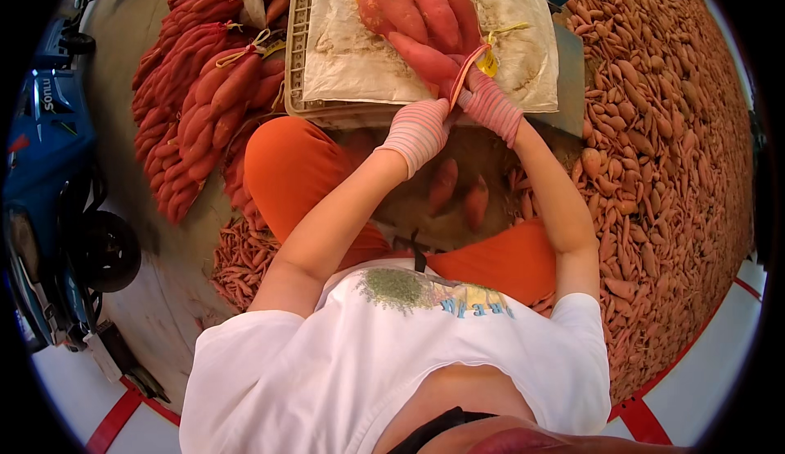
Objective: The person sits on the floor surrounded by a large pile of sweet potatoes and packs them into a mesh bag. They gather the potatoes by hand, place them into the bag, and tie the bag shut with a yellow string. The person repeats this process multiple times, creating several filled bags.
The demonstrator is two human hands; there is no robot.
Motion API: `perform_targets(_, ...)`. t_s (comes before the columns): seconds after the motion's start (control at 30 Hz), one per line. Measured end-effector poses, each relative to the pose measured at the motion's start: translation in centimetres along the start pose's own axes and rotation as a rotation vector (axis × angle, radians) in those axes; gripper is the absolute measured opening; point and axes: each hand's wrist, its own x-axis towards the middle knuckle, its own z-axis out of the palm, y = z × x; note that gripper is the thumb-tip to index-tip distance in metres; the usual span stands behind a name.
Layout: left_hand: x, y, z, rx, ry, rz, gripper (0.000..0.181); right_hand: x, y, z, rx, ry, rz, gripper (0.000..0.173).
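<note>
A red mesh bag [417, 9] full of sweet potatoes lies on a soiled white sheet [349, 67] before me. Its open end points towards me, edged by a red and yellow rim. My left hand [420, 132], in a striped knit glove, is closed on the lower end of this rim. My right hand [490, 104], gloved alike, is at the bag's mouth, with the rim crossing over its fingers. Its fingertips are partly hidden, near the closest sweet potato [426, 61]. A yellow tag [488, 63] and a yellow tie string [510, 27] hang beside the right hand.
The sheet covers a plastic crate [298, 43]. Tied mesh bags of sweet potatoes [208, 98] are stacked at left, above a heap of thin roots [242, 264]. A huge loose pile [656, 178] fills the right. Two sweet potatoes [443, 185] lie below my hands. A blue vehicle [55, 123] stands far left.
</note>
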Motion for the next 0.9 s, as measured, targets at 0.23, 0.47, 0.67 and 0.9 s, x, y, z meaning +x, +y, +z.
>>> perform_targets(0.23,-0.2,-0.7,0.1,0.074,-0.106,0.067,0.030,2.2,-0.2,2.5,-0.160,0.072,-0.070,0.037)
perform_targets(0.47,-0.4,-0.1,-0.9,0.219,-0.164,-0.071,0.021,0.1,1.6,0.7,-0.302,0.077,-0.132,0.048)
perform_targets(0.67,-1.1,-0.4,0.9,0.157,-0.083,-0.130,0.027,-1.1,1.9,-2.0,-0.229,-0.136,0.077,0.039)
perform_targets(0.9,0.1,-0.9,3.9,0.059,-0.028,-0.048,0.032,-1.9,2.5,1.0,-0.191,0.043,0.061,0.037)
